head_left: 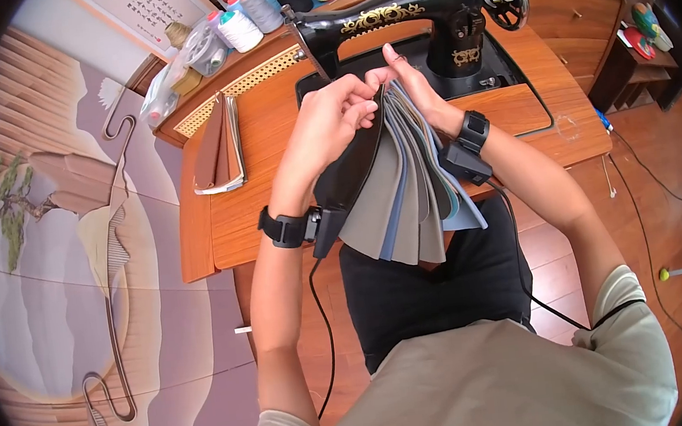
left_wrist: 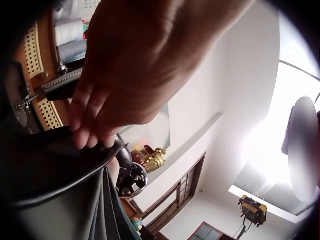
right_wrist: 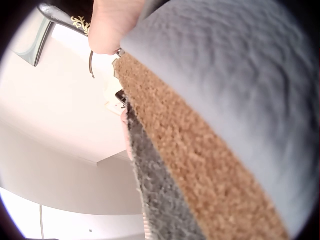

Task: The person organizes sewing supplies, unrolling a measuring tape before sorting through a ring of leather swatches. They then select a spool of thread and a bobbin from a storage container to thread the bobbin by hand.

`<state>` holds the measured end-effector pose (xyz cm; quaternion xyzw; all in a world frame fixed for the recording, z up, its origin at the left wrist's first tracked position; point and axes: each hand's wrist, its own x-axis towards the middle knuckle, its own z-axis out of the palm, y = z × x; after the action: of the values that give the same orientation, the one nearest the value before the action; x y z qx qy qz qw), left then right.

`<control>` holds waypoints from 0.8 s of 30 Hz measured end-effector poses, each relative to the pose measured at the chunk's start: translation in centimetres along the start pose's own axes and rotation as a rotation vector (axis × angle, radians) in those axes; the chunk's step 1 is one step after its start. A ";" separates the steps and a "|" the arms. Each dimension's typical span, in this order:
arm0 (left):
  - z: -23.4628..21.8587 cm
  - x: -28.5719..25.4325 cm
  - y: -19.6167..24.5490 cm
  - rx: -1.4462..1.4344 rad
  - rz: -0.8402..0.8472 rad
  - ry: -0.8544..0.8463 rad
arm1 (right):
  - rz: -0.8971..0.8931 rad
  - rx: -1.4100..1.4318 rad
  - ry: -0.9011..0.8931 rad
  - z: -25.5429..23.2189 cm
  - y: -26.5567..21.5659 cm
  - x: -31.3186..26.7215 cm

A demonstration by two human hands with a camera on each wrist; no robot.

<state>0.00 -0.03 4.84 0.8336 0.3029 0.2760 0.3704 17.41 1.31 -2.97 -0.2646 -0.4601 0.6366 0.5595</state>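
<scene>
Head view shows a fan of fabric swatches [head_left: 406, 198] above the table [head_left: 257, 130], bound end up toward the sewing machine [head_left: 412, 22], long axis running toward the person. Left hand [head_left: 331, 122] pinches the black swatch [head_left: 353, 166]; right hand [head_left: 414, 80] grips the rest. Wall-scroll writing is unreadable.

hand: left hand [left_wrist: 135, 65] fills the top of the view, fingertips [left_wrist: 87, 135] curled down and pinching the edge of a dark sheet
dark sheet: black leather-like sheet [left_wrist: 45, 165] bends under the fingertips, running off to the lower left
below it: grey sheets [left_wrist: 75, 215] hang close underneath
left edge: wooden table with cane strip [left_wrist: 35, 55], thread spools [left_wrist: 70, 32] above it
background: small gold ornament [left_wrist: 152, 159], white ceiling, a bright glare at right
</scene>
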 end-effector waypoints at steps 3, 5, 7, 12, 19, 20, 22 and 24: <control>1.7 -0.6 -1.9 -0.157 -0.019 0.113 | 0.017 0.031 -0.069 -0.9 0.3 0.1; 2.2 -0.8 -2.0 -0.232 -0.020 0.189 | 0.035 0.051 -0.049 -0.7 0.2 0.3; 1.9 -1.0 -1.8 -0.057 0.070 0.194 | 0.059 0.039 0.013 -0.7 0.7 0.6; 0.7 -1.4 1.4 0.692 0.378 0.195 | 0.034 -0.117 0.133 -0.9 0.7 0.9; -2.3 0.5 2.1 0.191 0.166 -0.112 | -0.082 -0.056 -0.082 -0.2 0.1 0.5; -2.3 0.6 2.4 0.192 0.165 -0.112 | -0.111 -0.050 -0.029 -0.2 0.1 0.6; -1.9 0.9 2.8 0.219 0.140 -0.058 | -0.140 -0.044 0.024 -0.1 0.0 0.7; -1.5 1.1 2.6 0.311 0.261 -0.012 | -0.198 -0.061 0.074 0.0 -0.6 0.5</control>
<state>0.51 0.05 7.96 0.9146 0.2290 0.2666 0.2001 17.55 1.73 -2.31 -0.2581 -0.4821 0.5537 0.6280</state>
